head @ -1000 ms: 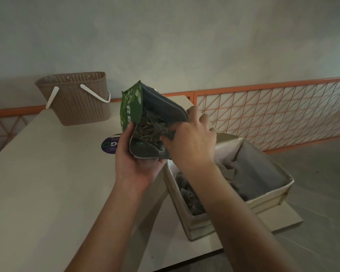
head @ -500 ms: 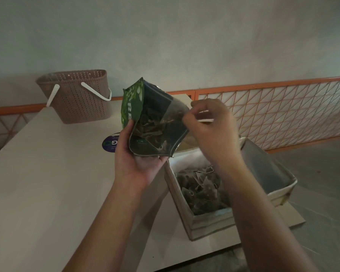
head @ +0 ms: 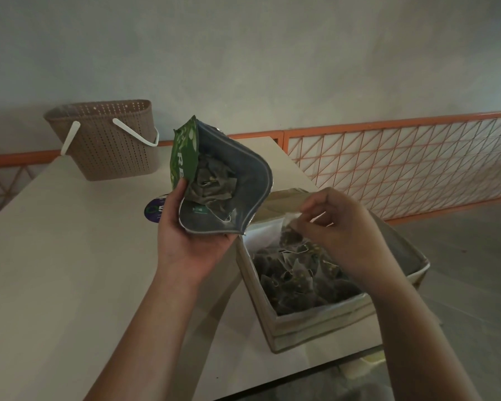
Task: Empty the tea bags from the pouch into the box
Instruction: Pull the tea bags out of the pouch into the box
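A: Left hand (head: 193, 241)?
B: Palm up, thumb and fingers wrapped round the lower edge of the pouch (head: 214, 180). Pouch is green outside, silvery inside, mouth gaping wide toward the camera, held above the table (head: 55, 270) just left of the box (head: 315, 319). Tea bags still inside it.
A: Right hand (head: 339, 227)?
B: Over the box, fingers curled in, fingertips pinching a tea bag (head: 291, 234) by its upper corner. The bag hangs above the pile, near the box's back wall.
A: Box?
B: Pale cardboard, open top, sits on a lower shelf at the table's right edge. A heap of tea bags (head: 295, 276) fills its left half; the right half looks dark, can't tell what's in there.
A: Anything else?
B: Brown woven basket (head: 107, 143) with white handles at the table's far end, well apart from the hands. A round purple label (head: 154, 209) lies on the table, partly hidden behind the left hand. Orange railing (head: 402, 163) along the wall, right side.
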Tool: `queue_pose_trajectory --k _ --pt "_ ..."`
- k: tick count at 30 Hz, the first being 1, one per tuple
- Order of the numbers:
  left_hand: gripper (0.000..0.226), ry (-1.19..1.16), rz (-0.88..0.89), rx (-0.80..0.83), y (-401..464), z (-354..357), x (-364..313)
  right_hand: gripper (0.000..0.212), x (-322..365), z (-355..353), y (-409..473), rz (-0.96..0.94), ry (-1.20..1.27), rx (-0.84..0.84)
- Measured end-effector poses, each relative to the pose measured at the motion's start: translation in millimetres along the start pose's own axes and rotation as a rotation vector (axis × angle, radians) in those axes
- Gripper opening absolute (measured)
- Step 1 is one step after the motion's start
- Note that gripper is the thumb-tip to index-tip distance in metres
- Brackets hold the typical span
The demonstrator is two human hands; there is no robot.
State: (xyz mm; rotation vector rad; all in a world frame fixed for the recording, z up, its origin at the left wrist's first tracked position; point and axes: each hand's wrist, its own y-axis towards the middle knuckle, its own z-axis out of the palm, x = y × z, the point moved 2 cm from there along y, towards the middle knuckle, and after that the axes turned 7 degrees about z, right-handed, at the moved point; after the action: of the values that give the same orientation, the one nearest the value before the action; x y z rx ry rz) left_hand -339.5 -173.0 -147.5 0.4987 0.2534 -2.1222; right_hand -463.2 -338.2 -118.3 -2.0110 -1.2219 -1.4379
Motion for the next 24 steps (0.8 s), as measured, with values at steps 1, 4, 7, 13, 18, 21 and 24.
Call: queue_pose_trajectory --k 1,4,7,13,18,21,24 --pt "0.055 -0.004 0.000 -0.005 0.0 -0.7 -0.5 0.018 0.0 2.0 -0.7 -0.005 -0.050 0.009" --pt "0.051 0.009 0.004 -0.017 -0.5 -0.3 -1.3 0.011 8.3 7.6 -2.9 -0.092 -0.112 -0.048" --pt "0.047 0.033 0.015 -0.039 -0.5 0.0 -0.8 0.008 31.3 16.1 -4.4 -0.321 -0.132 -0.137" --pt "0.058 0.014 0.008 -0.051 -0.6 0.3 -3.1 0.014 63.2 59.6 7.9 -0.672 -0.549 -0.043" --pt "0.051 0.048 0.033 -0.067 -1.2 -0.9 -3.6 0.023 62.1 82.3 22.8 -0.585 -0.869 0.125" --pt "0.052 0.058 0.029 -0.081 -1.6 -1.9 -3.6 0.021 63.7 85.8 24.8 -0.547 -0.944 0.145" --pt "0.054 0.065 0.037 -0.076 -1.1 -2.8 -3.5 0.018 64.5 87.0 26.6 -0.539 -0.956 0.126"
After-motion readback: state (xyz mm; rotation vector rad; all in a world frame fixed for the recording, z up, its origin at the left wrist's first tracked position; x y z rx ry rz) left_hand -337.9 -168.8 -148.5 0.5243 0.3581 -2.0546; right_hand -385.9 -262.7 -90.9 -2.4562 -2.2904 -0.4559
